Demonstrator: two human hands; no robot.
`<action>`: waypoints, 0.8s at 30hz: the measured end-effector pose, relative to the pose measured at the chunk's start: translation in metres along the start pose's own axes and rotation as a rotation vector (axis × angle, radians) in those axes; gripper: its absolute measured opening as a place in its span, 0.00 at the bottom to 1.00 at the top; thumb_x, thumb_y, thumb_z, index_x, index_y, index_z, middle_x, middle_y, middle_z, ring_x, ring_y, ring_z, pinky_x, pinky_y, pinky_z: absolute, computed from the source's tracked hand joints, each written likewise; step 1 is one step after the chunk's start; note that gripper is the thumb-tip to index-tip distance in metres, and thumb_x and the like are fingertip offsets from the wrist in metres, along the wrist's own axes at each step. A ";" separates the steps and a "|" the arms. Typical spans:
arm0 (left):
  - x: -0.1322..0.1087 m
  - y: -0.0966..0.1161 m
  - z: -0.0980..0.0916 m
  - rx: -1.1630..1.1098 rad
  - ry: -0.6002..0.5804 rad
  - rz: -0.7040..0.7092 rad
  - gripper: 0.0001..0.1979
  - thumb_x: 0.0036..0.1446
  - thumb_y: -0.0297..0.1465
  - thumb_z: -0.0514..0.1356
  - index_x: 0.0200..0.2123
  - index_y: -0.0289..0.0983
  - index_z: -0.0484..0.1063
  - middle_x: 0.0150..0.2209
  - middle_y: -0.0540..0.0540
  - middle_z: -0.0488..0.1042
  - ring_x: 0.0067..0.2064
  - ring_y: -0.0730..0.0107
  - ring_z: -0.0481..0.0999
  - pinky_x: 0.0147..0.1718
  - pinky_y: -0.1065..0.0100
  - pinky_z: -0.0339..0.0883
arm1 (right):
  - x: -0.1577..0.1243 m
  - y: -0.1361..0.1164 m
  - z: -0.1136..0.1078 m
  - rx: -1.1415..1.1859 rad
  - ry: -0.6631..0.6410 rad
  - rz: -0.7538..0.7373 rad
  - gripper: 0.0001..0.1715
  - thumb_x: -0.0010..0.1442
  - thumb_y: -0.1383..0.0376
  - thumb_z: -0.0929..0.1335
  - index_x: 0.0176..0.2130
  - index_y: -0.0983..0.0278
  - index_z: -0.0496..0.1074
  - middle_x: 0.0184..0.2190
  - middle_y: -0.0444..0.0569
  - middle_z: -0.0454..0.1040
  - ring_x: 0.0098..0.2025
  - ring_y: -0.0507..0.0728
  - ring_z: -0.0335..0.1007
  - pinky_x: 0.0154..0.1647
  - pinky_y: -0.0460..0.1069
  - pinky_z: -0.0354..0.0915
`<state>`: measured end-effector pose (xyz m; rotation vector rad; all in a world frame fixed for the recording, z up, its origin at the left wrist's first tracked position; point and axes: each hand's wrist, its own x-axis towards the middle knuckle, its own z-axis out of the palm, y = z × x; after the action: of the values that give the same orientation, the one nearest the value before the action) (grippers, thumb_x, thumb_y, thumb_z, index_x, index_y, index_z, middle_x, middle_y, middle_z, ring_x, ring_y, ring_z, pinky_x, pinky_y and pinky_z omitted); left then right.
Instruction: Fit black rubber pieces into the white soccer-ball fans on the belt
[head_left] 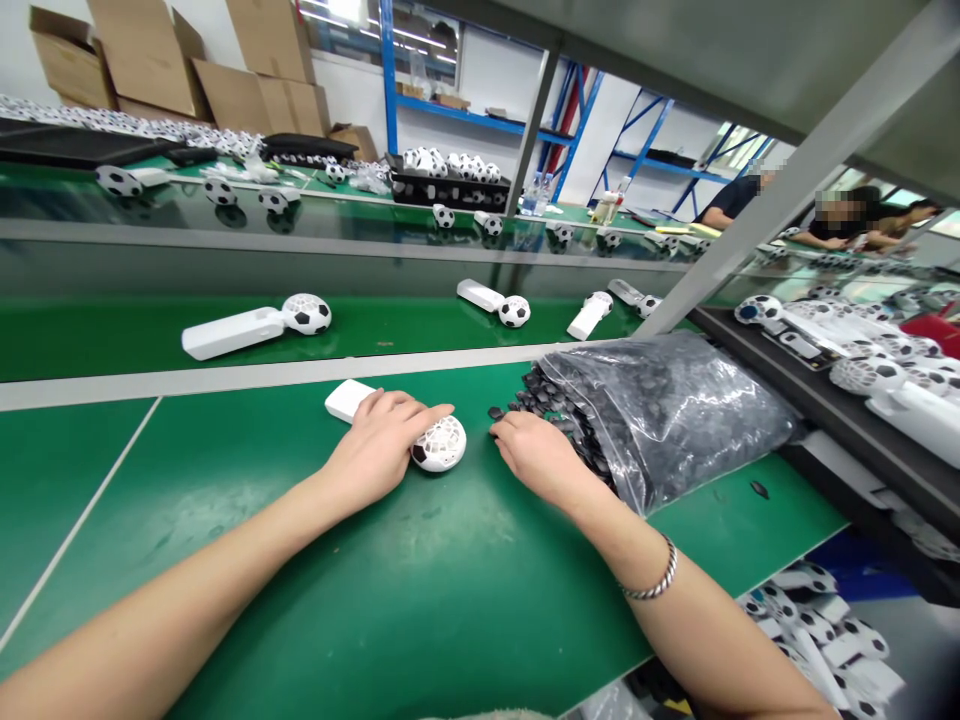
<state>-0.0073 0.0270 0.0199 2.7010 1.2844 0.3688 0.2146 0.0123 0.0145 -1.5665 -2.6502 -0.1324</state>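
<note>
My left hand [382, 440] lies on a white hand-held fan [442, 445] with a football-patterned head, pressing it flat on the green table [420, 590]. The fan's white handle [346, 398] sticks out behind my fingers. My right hand [534, 452] rests palm down at the mouth of a clear plastic bag [667, 410] full of small dark parts [559, 415], with its fingertips on the loose parts spilled by the opening. Whether it pinches one is hidden.
Three more football fans [255, 325], [495, 302], [591, 313] lie on the conveyor belt behind. A dark tray of fans [862, 360] stands at the right, and a bin of them [817, 620] sits below the table edge. Other people work at the far right.
</note>
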 end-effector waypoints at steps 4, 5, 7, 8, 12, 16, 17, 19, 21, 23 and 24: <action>0.000 -0.003 0.001 -0.044 -0.001 -0.006 0.31 0.48 0.17 0.43 0.55 0.44 0.59 0.46 0.47 0.70 0.49 0.60 0.61 0.52 0.52 0.49 | 0.001 0.004 0.004 0.187 0.088 0.035 0.12 0.59 0.72 0.59 0.38 0.68 0.71 0.33 0.54 0.70 0.38 0.56 0.67 0.40 0.51 0.65; 0.000 -0.004 0.001 -0.057 -0.001 -0.009 0.31 0.48 0.17 0.43 0.55 0.45 0.58 0.46 0.47 0.70 0.50 0.60 0.61 0.52 0.52 0.48 | 0.000 0.005 0.004 0.280 0.124 0.019 0.12 0.59 0.72 0.59 0.39 0.66 0.70 0.34 0.52 0.70 0.38 0.55 0.67 0.41 0.50 0.65; 0.001 -0.007 0.003 -0.085 -0.011 -0.012 0.32 0.48 0.17 0.44 0.55 0.46 0.58 0.46 0.48 0.70 0.51 0.60 0.61 0.53 0.51 0.47 | -0.002 0.003 0.002 0.480 0.197 -0.034 0.12 0.59 0.71 0.60 0.40 0.63 0.70 0.36 0.50 0.71 0.40 0.53 0.67 0.43 0.49 0.64; 0.001 -0.008 0.003 -0.100 -0.020 -0.009 0.32 0.47 0.18 0.45 0.56 0.47 0.57 0.46 0.48 0.70 0.51 0.60 0.61 0.54 0.51 0.46 | -0.003 0.001 0.000 0.568 0.228 -0.064 0.12 0.59 0.71 0.60 0.40 0.62 0.70 0.36 0.48 0.71 0.40 0.52 0.67 0.44 0.49 0.64; 0.000 -0.008 0.000 -0.153 -0.059 0.017 0.32 0.46 0.30 0.55 0.57 0.47 0.54 0.47 0.48 0.69 0.53 0.56 0.58 0.56 0.48 0.38 | -0.004 -0.013 -0.005 0.786 0.265 -0.138 0.11 0.59 0.68 0.63 0.39 0.59 0.72 0.35 0.46 0.72 0.39 0.51 0.68 0.43 0.49 0.64; 0.000 -0.002 0.001 -0.160 -0.033 -0.045 0.39 0.40 0.51 0.60 0.56 0.43 0.57 0.49 0.44 0.67 0.54 0.52 0.57 0.56 0.46 0.38 | 0.001 -0.023 0.000 0.862 0.251 -0.169 0.09 0.57 0.67 0.65 0.38 0.59 0.73 0.34 0.45 0.73 0.38 0.51 0.68 0.42 0.48 0.65; 0.001 -0.001 0.003 -0.157 -0.017 -0.063 0.39 0.40 0.53 0.58 0.55 0.42 0.58 0.48 0.44 0.68 0.54 0.52 0.57 0.56 0.46 0.38 | 0.003 -0.024 0.002 0.866 0.260 -0.168 0.08 0.57 0.67 0.65 0.38 0.60 0.73 0.34 0.46 0.72 0.38 0.51 0.68 0.42 0.48 0.65; 0.001 0.002 0.005 -0.151 0.015 -0.087 0.38 0.42 0.55 0.56 0.54 0.42 0.60 0.47 0.44 0.69 0.54 0.52 0.58 0.56 0.46 0.37 | 0.005 -0.025 0.005 0.866 0.284 -0.156 0.08 0.55 0.67 0.66 0.36 0.60 0.74 0.35 0.46 0.70 0.39 0.51 0.67 0.43 0.48 0.64; 0.002 0.004 0.007 -0.145 0.035 -0.100 0.36 0.44 0.54 0.55 0.53 0.42 0.61 0.47 0.45 0.69 0.54 0.52 0.58 0.56 0.47 0.37 | 0.006 -0.026 0.006 0.871 0.301 -0.134 0.08 0.55 0.68 0.67 0.36 0.59 0.74 0.35 0.46 0.68 0.40 0.51 0.66 0.44 0.48 0.64; 0.002 0.005 0.009 -0.137 0.046 -0.103 0.34 0.45 0.54 0.55 0.52 0.42 0.61 0.47 0.45 0.70 0.54 0.52 0.58 0.56 0.47 0.37 | 0.007 -0.027 0.006 0.894 0.294 -0.106 0.08 0.55 0.68 0.66 0.36 0.59 0.74 0.33 0.45 0.67 0.39 0.50 0.65 0.43 0.47 0.64; 0.001 0.006 0.009 -0.135 0.050 -0.104 0.33 0.45 0.53 0.55 0.52 0.42 0.62 0.47 0.45 0.70 0.54 0.52 0.58 0.56 0.47 0.37 | 0.007 -0.028 0.006 0.913 0.286 -0.086 0.08 0.55 0.68 0.66 0.37 0.60 0.73 0.32 0.44 0.67 0.37 0.50 0.65 0.42 0.47 0.64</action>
<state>0.0003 0.0244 0.0128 2.5180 1.3544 0.4955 0.1867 0.0059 0.0079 -1.0178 -2.0520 0.6895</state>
